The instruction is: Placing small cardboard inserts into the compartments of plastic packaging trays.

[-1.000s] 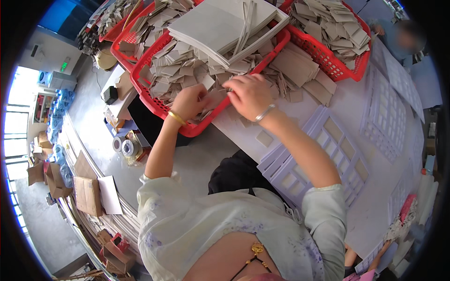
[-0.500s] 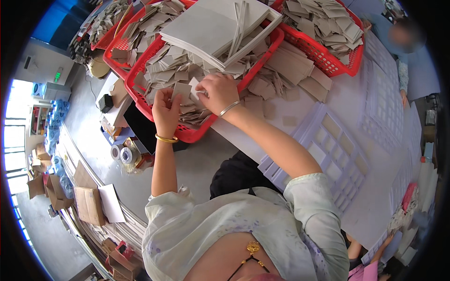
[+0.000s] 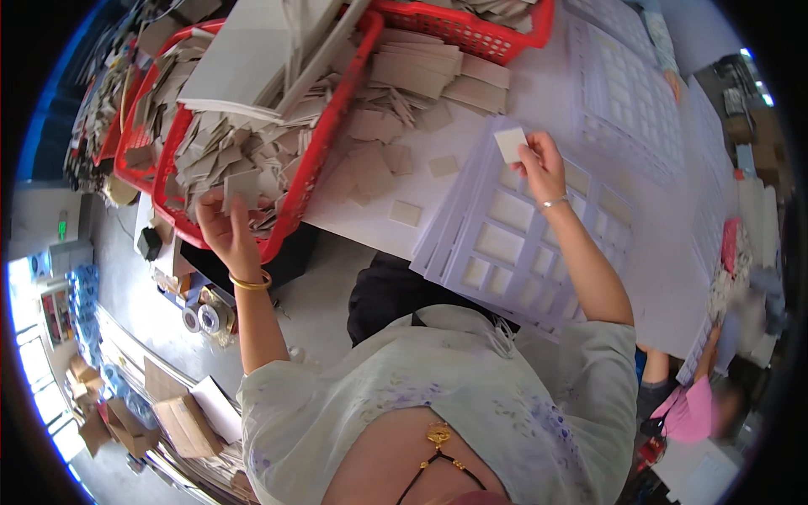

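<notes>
Two hands are at work over the white table (image 3: 539, 93). The right hand (image 3: 543, 168), right of centre in the upper half of the frame, pinches one small pale square card (image 3: 510, 144) between thumb and fingertips, held just above a stack of white sheets (image 3: 505, 244) punched with rows of square windows; how many sheets lie in the stack cannot be told. The left hand (image 3: 225, 227), left of centre, is curled closed on one grey card square (image 3: 242, 187) at the near rim of a red basket (image 3: 332, 109) heaped with such squares, too many to count. Three red baskets show in all: this one, a second (image 3: 471, 25) at the top centre, and a third (image 3: 126, 160) at the far left. Loose squares (image 3: 379, 160) lie scattered on the table between basket and sheets. Two tape rolls (image 3: 204, 317) sit at lower left.
</notes>
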### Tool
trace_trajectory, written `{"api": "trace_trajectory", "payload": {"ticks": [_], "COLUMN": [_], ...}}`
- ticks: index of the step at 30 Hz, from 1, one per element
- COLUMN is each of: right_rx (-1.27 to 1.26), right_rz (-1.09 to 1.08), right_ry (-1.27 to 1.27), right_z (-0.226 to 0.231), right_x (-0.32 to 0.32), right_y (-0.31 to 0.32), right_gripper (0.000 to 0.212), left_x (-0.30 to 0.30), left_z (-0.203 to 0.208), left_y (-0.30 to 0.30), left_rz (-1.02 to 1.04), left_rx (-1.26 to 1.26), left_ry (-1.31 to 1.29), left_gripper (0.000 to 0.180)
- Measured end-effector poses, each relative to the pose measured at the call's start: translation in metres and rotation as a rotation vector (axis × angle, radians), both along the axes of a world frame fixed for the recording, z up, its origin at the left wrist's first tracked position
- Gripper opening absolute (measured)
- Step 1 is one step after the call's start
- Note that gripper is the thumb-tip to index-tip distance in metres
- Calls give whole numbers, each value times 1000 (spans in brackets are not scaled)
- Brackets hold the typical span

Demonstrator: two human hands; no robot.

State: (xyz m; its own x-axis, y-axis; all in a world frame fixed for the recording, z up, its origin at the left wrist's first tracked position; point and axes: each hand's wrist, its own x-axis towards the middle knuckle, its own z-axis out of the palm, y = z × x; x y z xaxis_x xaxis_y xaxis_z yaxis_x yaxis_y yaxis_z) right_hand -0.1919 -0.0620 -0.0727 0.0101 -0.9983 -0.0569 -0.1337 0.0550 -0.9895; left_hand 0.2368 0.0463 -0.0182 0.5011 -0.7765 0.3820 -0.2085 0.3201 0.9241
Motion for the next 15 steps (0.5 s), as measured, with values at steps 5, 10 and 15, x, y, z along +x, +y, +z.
{"api": "trace_trajectory", "payload": {"ticks": [5, 10, 15], "right_rx": [120, -4, -25], "right_rz": [-171, -215, -178], "right_ry": [11, 92, 162], "right_z": [-11, -16, -19], "right_x": [-58, -87, -101], "right_y": [48, 63, 71], "right_gripper": [17, 30, 34], "left_x": [-107, -210, -273], "left_z": [-7, -50, -72], "left_y": [-31, -64, -107], "left_rz": [-479, -745, -864], "left_rx": [212, 286, 269], "left_ry": [-29, -204, -453], "left_gripper": [16, 29, 13]}}
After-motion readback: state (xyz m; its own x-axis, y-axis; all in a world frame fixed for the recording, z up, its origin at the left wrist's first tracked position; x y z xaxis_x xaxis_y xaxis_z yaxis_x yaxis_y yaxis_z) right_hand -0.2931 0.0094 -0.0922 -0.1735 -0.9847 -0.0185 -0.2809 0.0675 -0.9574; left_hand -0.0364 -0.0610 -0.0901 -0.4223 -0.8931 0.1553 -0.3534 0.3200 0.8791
